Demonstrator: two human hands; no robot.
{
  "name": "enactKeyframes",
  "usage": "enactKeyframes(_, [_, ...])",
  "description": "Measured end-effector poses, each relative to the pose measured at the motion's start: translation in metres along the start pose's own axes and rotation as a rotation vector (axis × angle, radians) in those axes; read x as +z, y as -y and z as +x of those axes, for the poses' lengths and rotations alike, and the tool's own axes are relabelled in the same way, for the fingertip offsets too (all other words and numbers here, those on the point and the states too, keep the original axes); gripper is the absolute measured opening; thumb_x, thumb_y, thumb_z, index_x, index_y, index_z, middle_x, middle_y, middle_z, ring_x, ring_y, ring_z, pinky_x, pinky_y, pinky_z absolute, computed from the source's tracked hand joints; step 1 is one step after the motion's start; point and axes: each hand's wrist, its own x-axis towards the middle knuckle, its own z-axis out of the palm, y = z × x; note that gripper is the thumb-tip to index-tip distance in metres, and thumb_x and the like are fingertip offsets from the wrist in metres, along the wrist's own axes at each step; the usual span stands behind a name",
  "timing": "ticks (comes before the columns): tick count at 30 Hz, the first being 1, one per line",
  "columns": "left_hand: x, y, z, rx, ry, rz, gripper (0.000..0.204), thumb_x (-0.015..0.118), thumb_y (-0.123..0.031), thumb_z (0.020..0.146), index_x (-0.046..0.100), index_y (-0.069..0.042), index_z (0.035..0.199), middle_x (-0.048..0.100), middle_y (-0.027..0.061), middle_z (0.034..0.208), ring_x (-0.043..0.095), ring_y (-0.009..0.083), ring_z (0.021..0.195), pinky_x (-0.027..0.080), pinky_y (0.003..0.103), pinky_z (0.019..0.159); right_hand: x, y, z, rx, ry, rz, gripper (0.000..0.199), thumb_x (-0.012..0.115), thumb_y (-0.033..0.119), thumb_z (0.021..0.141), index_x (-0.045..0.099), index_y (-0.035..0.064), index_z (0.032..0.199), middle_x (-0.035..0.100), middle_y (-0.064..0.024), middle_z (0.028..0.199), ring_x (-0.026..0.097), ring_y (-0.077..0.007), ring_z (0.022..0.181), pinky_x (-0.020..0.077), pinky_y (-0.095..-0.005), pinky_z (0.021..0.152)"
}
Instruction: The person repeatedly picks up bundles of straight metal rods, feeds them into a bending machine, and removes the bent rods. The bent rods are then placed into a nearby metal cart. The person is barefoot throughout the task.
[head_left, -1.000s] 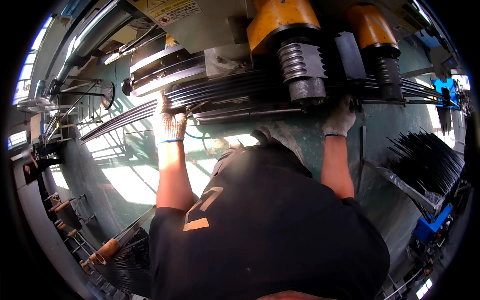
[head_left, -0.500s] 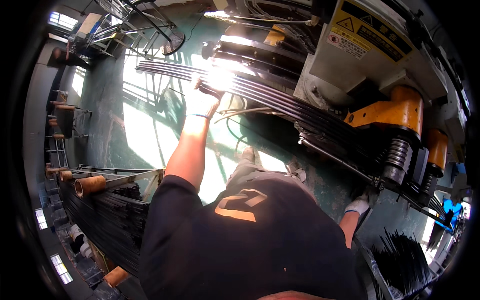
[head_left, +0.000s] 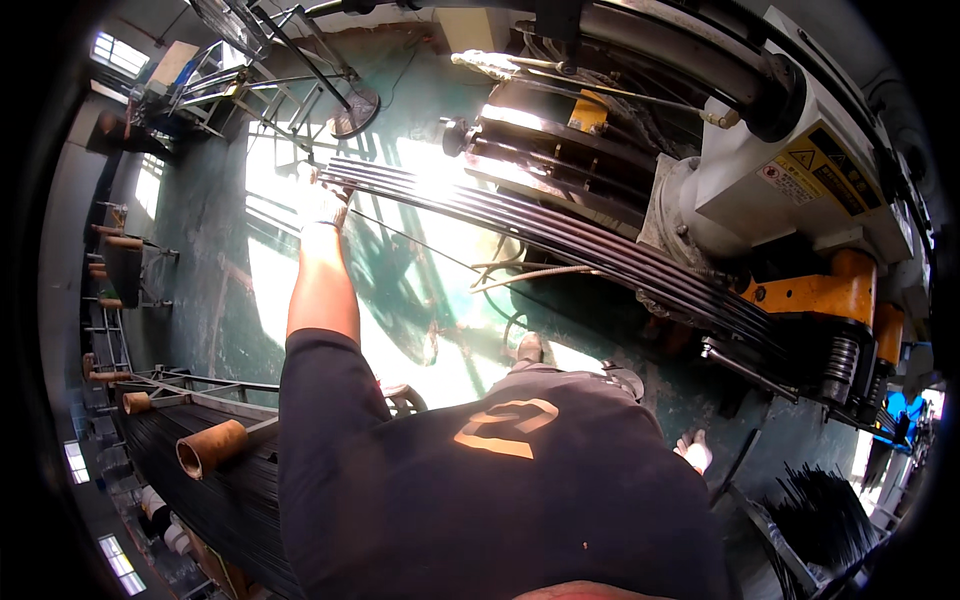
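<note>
Several long dark metal rods (head_left: 520, 225) run side by side from the machine on the right out to the upper left. My left arm is stretched forward, and my left hand (head_left: 325, 202), in a pale glove, is closed round the rods near their far-left ends; sun glare washes out some of the fingers. Low on the right, my right hand (head_left: 694, 452), also gloved, hangs beside my body with its fingers apart and nothing in it. The rods enter the machine beneath a yellow clamp arm (head_left: 810, 290), next to a coil spring (head_left: 840, 372).
A white machine housing (head_left: 790, 190) with a warning label stands at the upper right. Racks of dark rods lie at the lower left (head_left: 200, 480) and lower right (head_left: 825, 515). An orange roller (head_left: 212, 448) tops the left rack. A hose (head_left: 535, 275) loops below the held rods.
My left hand has moved left to the rods' ends. My right hand has come away from a dark part beside the machine. The view has shifted, with the machine now farther right.
</note>
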Motion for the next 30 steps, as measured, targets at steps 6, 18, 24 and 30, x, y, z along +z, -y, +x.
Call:
enactKeyframes(6, [0.084,0.028,-0.03,0.002,-0.042,0.25,0.05,0.056,-0.027,0.104,0.04,-0.002,0.144,0.068,0.0205,0.112,0.069,0.0334,0.098,0.06,0.051,0.087,0.001,0.007,-0.013,-0.047,-0.049,-0.047,0.043,0.06,0.042,0.103,0.061,0.0101,0.132,0.068,-0.0098,0.112,0.064,-0.0306,0.104,0.0486,-0.045,0.087])
enactKeyframes(18, [0.048,0.021,-0.03,0.009,0.206,0.371,0.032,0.067,-0.029,0.099,0.06,-0.006,0.12,0.067,0.0119,0.11,0.065,0.0283,0.104,0.054,0.049,0.097,0.069,0.023,-0.037,-0.168,-0.166,-0.218,0.036,0.068,0.035,0.098,0.064,0.0116,0.124,0.068,-0.0072,0.11,0.062,-0.0241,0.089,0.0541,-0.0421,0.069])
enactKeyframes(24, [-0.001,-0.016,0.004,-0.095,0.236,0.355,0.047,0.064,-0.022,0.1,0.053,-0.007,0.143,0.06,0.013,0.141,0.058,0.0268,0.128,0.041,0.044,0.117,0.06,0.022,-0.05,-0.279,-0.047,-0.212,0.036,0.07,0.03,0.096,0.063,0.0029,0.119,0.072,-0.0103,0.1,0.066,-0.0207,0.075,0.0538,-0.0339,0.065])
enactKeyframes(30, [0.007,-0.011,0.019,0.094,0.308,0.445,0.05,0.065,-0.017,0.099,0.051,-0.007,0.145,0.059,0.0129,0.141,0.057,0.0251,0.128,0.04,0.042,0.119,0.035,-0.005,-0.075,-0.184,0.0,-0.029,0.023,0.068,0.028,0.098,0.065,0.0064,0.09,0.066,-0.0027,0.077,0.057,-0.0112,0.06,0.0428,-0.0258,0.051])
